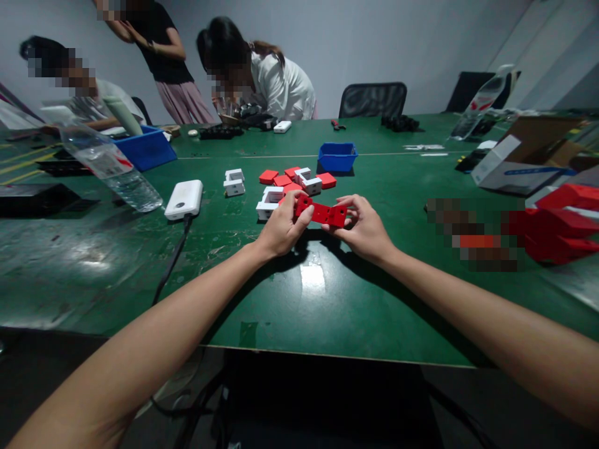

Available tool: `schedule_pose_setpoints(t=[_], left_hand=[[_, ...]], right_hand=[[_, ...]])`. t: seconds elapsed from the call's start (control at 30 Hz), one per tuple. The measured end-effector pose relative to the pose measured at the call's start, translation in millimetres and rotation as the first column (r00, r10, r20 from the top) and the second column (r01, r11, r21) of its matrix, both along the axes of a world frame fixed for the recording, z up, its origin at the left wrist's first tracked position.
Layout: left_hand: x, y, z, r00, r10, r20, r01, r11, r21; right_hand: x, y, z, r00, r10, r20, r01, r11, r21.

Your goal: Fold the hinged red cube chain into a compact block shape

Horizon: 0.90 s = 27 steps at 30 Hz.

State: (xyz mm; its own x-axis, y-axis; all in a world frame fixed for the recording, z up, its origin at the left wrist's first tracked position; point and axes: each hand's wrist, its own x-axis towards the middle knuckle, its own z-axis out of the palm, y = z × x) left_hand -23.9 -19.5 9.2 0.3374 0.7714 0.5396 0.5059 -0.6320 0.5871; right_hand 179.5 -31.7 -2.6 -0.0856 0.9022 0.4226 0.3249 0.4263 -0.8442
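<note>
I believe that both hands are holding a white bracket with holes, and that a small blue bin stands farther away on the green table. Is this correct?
Not entirely: the head view shows that the left hand and right hand hold a red bracket with holes, not a white one. The small blue bin does stand farther away on the green table.

Green table (397, 324) seen beneath fingers (350, 200). Left of fingers: white device (185, 198) laid flat, black cable (174, 259) plugged in; water bottle (110, 165) placed farther left, larger blue bin (146, 149) set behind it. Straight beyond fingers: small blue bin (337, 158) placed, mesh-backed chair (373, 101) parked at far edge. Beyond and left of fingers: person in white top (285, 90) seen bent over table. Right of fingers: opened carton (510, 165) placed well apart, bulky red object (556, 234) kept nearer, second bottle (482, 103) set farther off.
</note>
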Motion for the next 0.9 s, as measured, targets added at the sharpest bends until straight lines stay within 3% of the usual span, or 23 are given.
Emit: schedule_pose_setpoints(t=[0.1,0.23,0.43,0.6,0.9], left_hand=[[-1,1,-3.0,0.999,-0.046,-0.009,0.047,0.998,0.052],[-1,1,-7.0,0.992,-0.096,-0.084,0.106,0.986,0.127],[-2,7,-13.9,0.979,-0.088,-0.182,0.132,0.96,0.247],[-4,13,-17.8,0.977,-0.085,-0.197,0.149,0.93,0.336],[-5,11,-14.6,0.987,-0.026,-0.159,0.066,0.964,0.256]], right_hand=[[1,1,-2.4,0.997,0.077,0.013,-0.077,0.996,-0.045],[4,6,-6.5,0.993,0.054,0.102,-0.051,0.998,-0.038],[7,10,-6.1,0.996,0.044,0.074,-0.035,0.993,-0.114],[7,10,-4.6,0.995,0.098,0.028,-0.094,0.986,-0.136],[5,7,0.3,0.99,0.143,-0.005,-0.143,0.989,-0.036]])
